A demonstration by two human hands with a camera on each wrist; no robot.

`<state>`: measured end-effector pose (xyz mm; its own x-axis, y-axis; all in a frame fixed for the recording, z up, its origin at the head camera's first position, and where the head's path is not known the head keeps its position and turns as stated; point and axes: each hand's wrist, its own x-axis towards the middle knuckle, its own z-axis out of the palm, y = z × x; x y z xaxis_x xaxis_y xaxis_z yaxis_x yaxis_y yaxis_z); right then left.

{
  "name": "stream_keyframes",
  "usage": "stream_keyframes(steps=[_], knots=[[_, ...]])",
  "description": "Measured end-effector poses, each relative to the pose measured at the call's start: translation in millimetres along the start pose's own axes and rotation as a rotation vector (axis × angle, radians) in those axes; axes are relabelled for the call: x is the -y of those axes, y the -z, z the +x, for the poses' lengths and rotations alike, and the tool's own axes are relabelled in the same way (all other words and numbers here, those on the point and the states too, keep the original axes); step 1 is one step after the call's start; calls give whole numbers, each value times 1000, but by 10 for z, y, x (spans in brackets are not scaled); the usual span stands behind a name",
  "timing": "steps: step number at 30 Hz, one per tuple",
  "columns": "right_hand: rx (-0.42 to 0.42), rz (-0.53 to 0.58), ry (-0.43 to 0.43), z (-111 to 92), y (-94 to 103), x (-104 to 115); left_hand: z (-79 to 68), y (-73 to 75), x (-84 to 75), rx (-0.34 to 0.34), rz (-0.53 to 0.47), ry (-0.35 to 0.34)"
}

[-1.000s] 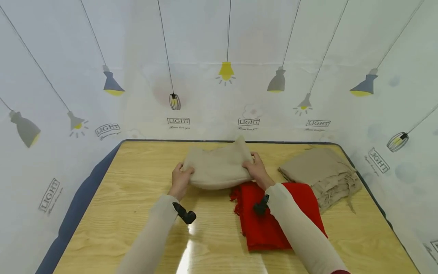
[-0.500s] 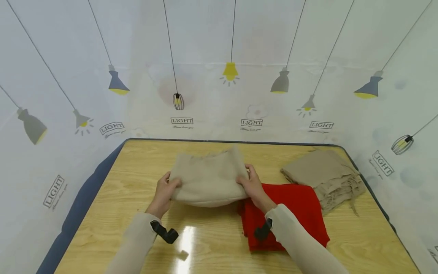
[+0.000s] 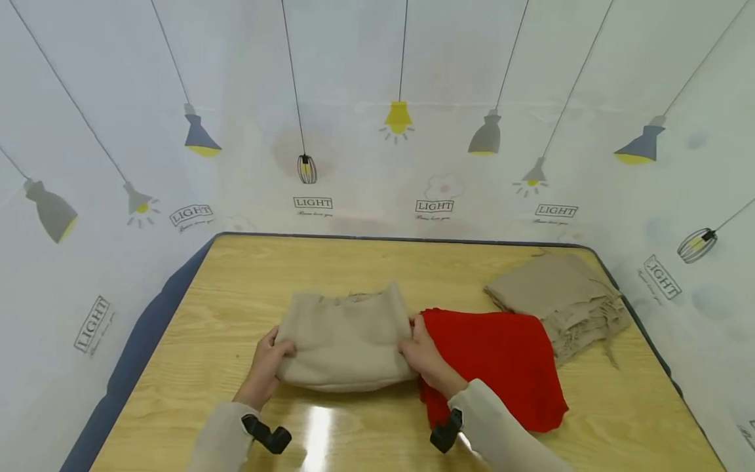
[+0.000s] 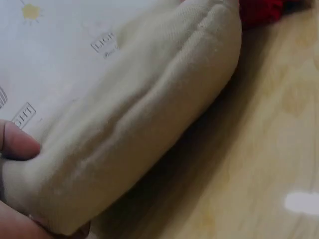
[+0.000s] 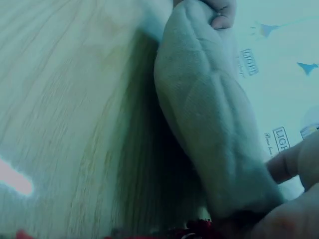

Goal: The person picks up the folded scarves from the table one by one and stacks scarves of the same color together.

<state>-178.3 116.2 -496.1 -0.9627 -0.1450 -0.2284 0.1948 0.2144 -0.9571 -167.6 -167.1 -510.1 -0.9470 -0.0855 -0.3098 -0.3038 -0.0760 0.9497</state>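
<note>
A folded beige scarf (image 3: 348,344) is held just off the table top in the head view, its thick rounded fold toward me. My left hand (image 3: 263,367) grips its left end, thumb on top and fingers beneath. At the opposite end, my right hand (image 3: 426,354) pinches the cloth with the thumb on top. The left wrist view shows the long fold of the scarf (image 4: 134,119) with a crease along it and shadow below. In the right wrist view, the scarf (image 5: 214,109) stretches away from my right hand (image 5: 294,204) to the left hand at the far end.
A folded red scarf (image 3: 495,367) lies right of the beige one, partly under my right forearm. Beyond it, a folded brown fringed scarf (image 3: 551,295) rests near the table's right edge. The wooden table (image 3: 200,341) meets a wall covering (image 3: 360,131) printed with lamps.
Both hands have brought the beige scarf toward me and slightly left, down closer to the table. The red scarf's left fringe is now hidden from view; the brown scarf stays put.
</note>
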Motion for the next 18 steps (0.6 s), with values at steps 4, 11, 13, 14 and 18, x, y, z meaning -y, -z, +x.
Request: stream_keyframes(steps=[4,11,13,14,18], knots=[[44,-143,-20,18,-60,-64,14,73,95,-28,49,43],[139,-305,-73,29,-28,-115,44,88,189,-112,236,71],[163,-357,-67,40,-37,-127,39,84,186,-126,335,71],[172,-379,-62,44,-47,-132,33,85,179,-126,377,80],[191,-440,-41,55,-90,-149,-1,90,126,-101,500,129]])
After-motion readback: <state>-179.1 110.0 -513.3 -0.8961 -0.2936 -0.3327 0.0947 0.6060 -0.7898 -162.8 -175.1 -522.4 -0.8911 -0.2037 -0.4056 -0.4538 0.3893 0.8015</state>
